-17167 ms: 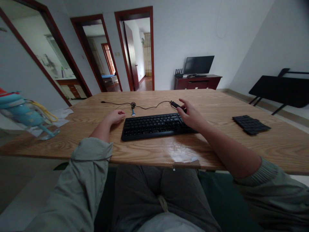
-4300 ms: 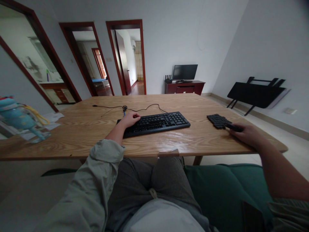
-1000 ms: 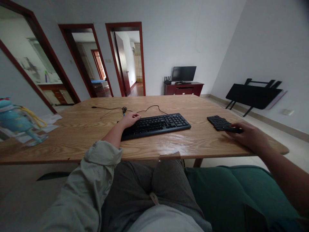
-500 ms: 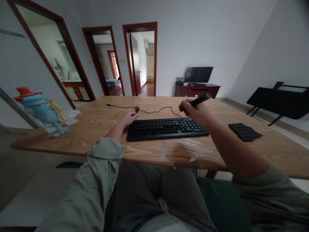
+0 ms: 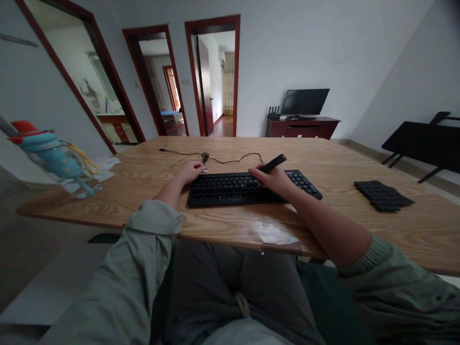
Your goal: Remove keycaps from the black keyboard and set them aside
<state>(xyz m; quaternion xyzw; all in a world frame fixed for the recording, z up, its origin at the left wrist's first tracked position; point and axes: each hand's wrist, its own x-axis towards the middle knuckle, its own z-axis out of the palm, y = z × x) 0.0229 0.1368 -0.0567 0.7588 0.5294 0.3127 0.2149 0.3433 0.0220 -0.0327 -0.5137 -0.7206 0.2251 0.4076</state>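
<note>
One black keyboard (image 5: 230,189) lies near the table's (image 5: 223,223) front edge, its keys partly hidden by the right hand (image 5: 275,179), which grips one black pen-shaped tool (image 5: 274,163), its lower end obscured. The left hand (image 5: 190,172), fingers curled narrow, sits by the keyboard's far left corner; whether it pinches anything cannot be told. One knotted cable (image 5: 205,156) lies towards the far edge. Overlapping black pieces (image 5: 383,195), too merged to count, lie towards the right edge, well apart from the keyboard.
</note>
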